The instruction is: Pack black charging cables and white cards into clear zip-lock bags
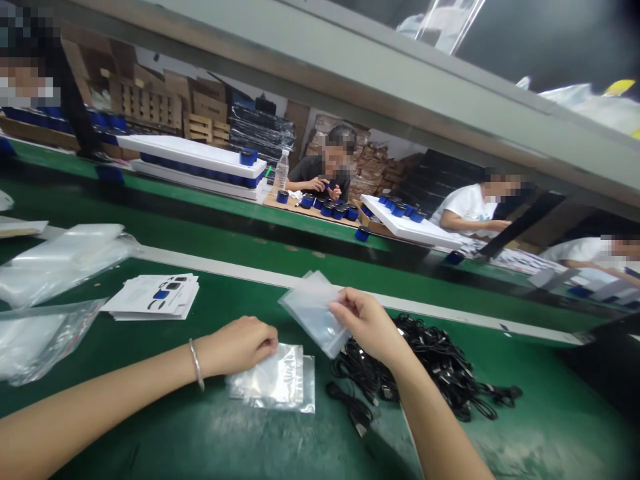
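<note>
My right hand (363, 323) pinches a small stack of clear plastic bags (315, 310), lifted above the green table. My left hand (245, 347), with a silver bangle at the wrist, is closed at the upper left edge of other clear bags (287, 380) lying flat on the table. Its fingertips are curled under, and what they grip is hidden. Black cables (435, 367) lie in a heap beside and partly behind my right forearm. One bundled cable (350, 407) rests apart, between the flat bags and that forearm.
Printed cards (155, 297) and larger plastic bags (65, 257) lie at the left. Past a white strip (225, 267) runs a green belt. People work across it near blue round items (327, 209); a shelf beam crosses overhead.
</note>
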Motion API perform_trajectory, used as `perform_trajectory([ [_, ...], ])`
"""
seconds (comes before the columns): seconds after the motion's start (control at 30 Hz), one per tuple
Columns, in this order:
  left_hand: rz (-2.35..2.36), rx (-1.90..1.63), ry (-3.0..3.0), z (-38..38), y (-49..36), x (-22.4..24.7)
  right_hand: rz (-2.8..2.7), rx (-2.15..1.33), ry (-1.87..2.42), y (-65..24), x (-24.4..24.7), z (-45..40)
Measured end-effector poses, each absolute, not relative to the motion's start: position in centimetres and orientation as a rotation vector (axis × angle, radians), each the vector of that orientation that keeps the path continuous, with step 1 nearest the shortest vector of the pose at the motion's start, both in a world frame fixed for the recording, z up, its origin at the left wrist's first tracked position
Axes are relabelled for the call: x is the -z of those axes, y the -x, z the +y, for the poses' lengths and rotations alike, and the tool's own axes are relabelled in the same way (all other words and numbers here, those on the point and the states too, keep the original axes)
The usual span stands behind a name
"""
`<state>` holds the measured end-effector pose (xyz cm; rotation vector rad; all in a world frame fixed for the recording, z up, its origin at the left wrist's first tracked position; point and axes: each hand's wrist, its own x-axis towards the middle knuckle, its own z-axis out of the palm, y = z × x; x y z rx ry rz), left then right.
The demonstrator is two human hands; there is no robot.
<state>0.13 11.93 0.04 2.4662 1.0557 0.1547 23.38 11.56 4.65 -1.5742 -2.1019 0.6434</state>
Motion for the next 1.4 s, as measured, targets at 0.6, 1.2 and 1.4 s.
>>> perform_trajectory([
  [0.6, 1.206, -0.099, -2.289, 10.4, 3.0, 0.9, -2.624, -0.570, 1.734, -17.7, -0.9, 9.7],
  [1.2, 1.226, -0.200, -2.387, 9.5, 2.8, 1.6, -2.642, -0.712, 1.841, -15.9, -0.4, 9.5],
  [1.4, 1.170, -0.364, -2.430, 8.9, 5.0, 0.9, -2.456, -0.603, 1.577, -17.8, 1.1, 10.3],
])
